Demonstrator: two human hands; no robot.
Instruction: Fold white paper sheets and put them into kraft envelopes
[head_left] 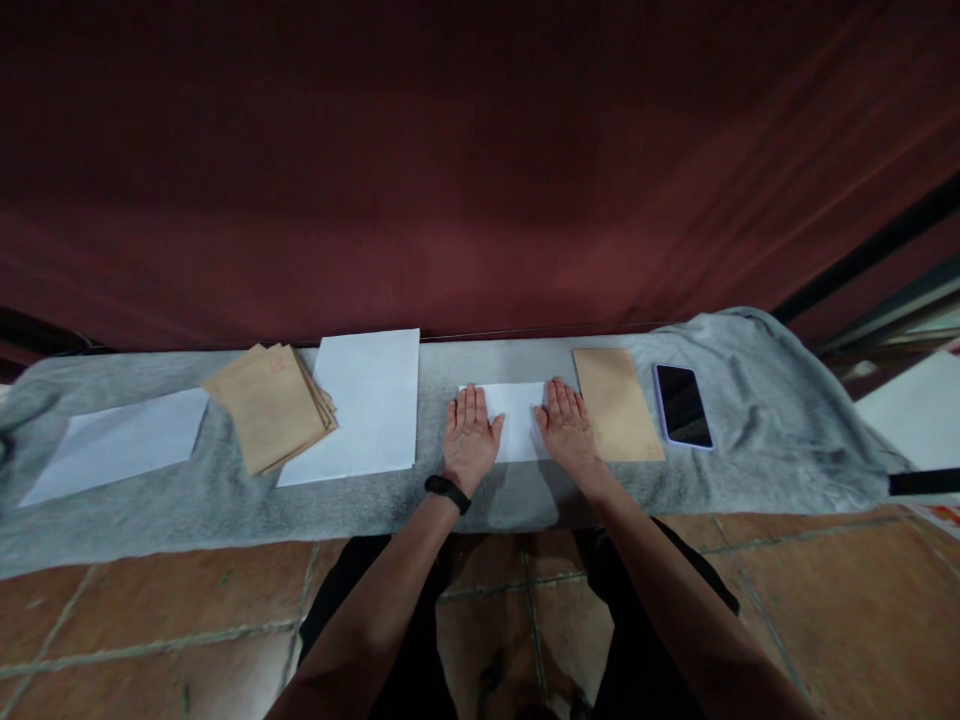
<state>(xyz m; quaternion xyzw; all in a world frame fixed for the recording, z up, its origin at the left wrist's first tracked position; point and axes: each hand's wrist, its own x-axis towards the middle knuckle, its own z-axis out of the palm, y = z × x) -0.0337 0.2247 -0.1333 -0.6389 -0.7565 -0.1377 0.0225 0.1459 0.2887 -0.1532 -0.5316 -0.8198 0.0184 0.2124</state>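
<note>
A white sheet of paper (519, 425), seemingly folded, lies flat on the grey cloth in front of me. My left hand (472, 438) rests palm down on its left end, fingers stretched out, with a black band around the wrist. On the right end lies my right hand (568, 428), also flat with its fingers extended. Both hands hide parts of the paper's ends. Just right of my right hand is a brown envelope (619, 405), lying flat.
A phone (683, 406) lies right of the envelope. To the left are a stack of white paper (375, 405), several brown envelopes (274, 405) fanned partly over it, and another white sheet (124, 445). Grey cloth (225, 515) covers the bench; a dark red curtain (465, 180) hangs behind.
</note>
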